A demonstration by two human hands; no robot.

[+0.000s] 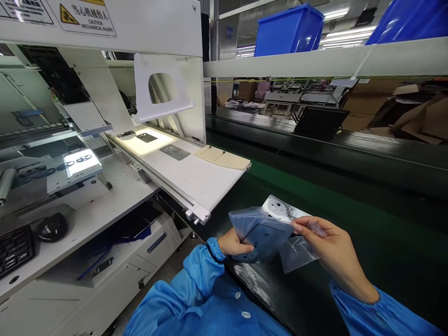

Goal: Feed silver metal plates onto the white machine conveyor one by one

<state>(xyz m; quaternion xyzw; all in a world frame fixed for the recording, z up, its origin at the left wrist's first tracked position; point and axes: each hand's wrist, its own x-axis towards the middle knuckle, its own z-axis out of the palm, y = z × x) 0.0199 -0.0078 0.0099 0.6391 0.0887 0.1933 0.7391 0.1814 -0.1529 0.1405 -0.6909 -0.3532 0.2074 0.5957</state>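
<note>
Seemingly to steady them, the left grip (234,243) clamps fanned bags (268,239); the right grip (335,243) beside it pinches clear plastic (297,255).

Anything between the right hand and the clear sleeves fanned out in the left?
Nothing visible: the right hand is at the right edge of the clear sleeves in the left hand. Some clear plastic hangs lower, not in between.

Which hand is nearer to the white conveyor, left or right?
Left. The left hand, gripping a fan of clear sleeves, is just off the near end of the white conveyor, not touching it. The right hand is farther away, off to the right past those sleeves.
</note>
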